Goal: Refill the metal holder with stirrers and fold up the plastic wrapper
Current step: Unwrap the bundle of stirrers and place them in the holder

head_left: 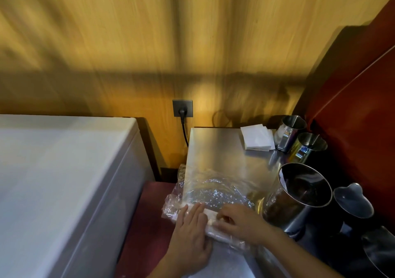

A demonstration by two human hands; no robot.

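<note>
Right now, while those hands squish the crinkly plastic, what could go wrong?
1. The plastic wrapper hangs over the left edge of the steel counter, so it might slide off.
2. The big metal holder stands close beside the right hand; a bump from that arm might tip it.
3. The left hand presses flat, so the slippery film may spring open.

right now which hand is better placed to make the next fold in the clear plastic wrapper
Probably the right hand: its fingertips pinch the rolled near edge of the clear plastic wrapper on the steel counter. The left hand lies flat on it, better suited to pinning it down.
</note>
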